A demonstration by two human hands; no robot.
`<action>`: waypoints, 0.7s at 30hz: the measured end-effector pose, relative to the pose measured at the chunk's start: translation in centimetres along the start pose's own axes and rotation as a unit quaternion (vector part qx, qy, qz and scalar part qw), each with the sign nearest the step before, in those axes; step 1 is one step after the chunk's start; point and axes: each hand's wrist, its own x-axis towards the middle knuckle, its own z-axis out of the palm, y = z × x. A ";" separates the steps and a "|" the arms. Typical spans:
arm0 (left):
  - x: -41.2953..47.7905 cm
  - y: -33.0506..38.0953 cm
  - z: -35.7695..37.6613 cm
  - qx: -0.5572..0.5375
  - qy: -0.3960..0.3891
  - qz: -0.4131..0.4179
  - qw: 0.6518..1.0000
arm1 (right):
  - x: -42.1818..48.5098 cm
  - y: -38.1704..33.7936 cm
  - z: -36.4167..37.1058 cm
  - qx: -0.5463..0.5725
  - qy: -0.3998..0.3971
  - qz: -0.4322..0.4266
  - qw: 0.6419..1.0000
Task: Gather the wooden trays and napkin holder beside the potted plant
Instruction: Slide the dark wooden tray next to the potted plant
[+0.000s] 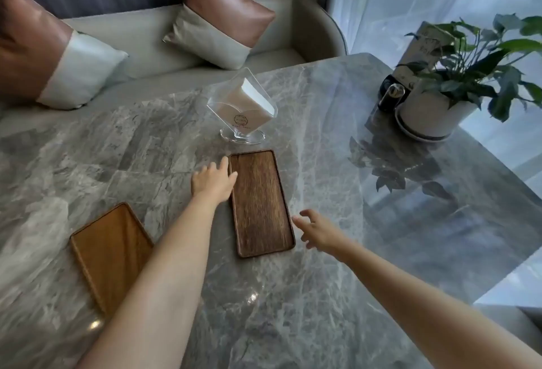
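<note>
A dark wooden tray [261,204] lies lengthwise in the middle of the grey marble table [337,266]. My left hand [212,181] rests at the tray's left long edge, fingers spread, thumb touching the rim. My right hand [318,232] hovers open at the tray's near right corner, fingers apart. A lighter wooden tray [108,251] lies at the near left, partly hidden under my left forearm. A clear napkin holder [242,107] with white napkins stands just beyond the dark tray. The potted plant [440,104] in a white pot stands at the far right.
A small black device [391,96] and a card stand sit against the pot on its left. A beige sofa [146,46] with brown-and-cream cushions runs along the table's far side. A window with sheer curtain is on the right.
</note>
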 end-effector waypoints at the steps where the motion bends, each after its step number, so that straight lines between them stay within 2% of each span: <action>1: 0.6 0.1 -0.2 0.001 -0.016 -0.006 1.000 | 0.3 0.1 0.1 0.017 -0.004 0.022 1.000; 8: 4.4 1.0 0.0 0.001 -0.047 -0.012 0.999 | 1.4 1.0 2.1 0.108 -0.021 0.119 0.987; 15: 6.7 1.3 0.5 0.015 -0.047 0.006 0.999 | 2.4 1.8 3.8 0.232 0.041 0.139 0.962; 21: 7.0 1.3 0.8 0.025 -0.049 0.037 0.998 | 3.0 2.2 4.6 0.250 0.078 0.153 0.953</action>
